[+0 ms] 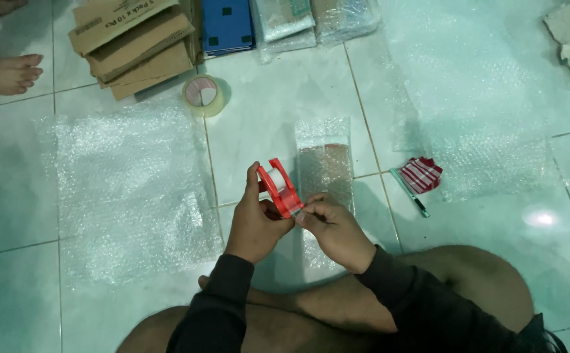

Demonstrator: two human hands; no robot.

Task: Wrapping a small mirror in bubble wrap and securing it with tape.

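Note:
My left hand [253, 222] grips a red tape dispenser [279, 187] with a roll of clear tape in it, held above the tiled floor. My right hand [334, 229] pinches the tape's end at the dispenser's front edge. Just beyond the hands lies a brown flat item wrapped in bubble wrap [325, 167] on the floor. My crossed legs fill the bottom of the view.
A large bubble wrap sheet [128, 189] lies left, another [474, 124] right. A red-striped small item [422, 174] and a pen-like cutter [409, 193] rest at right. A tape roll [202, 95], cardboard boxes [134, 42] and a blue pack [227, 25] sit at top. Another person's foot [7, 73] is top left.

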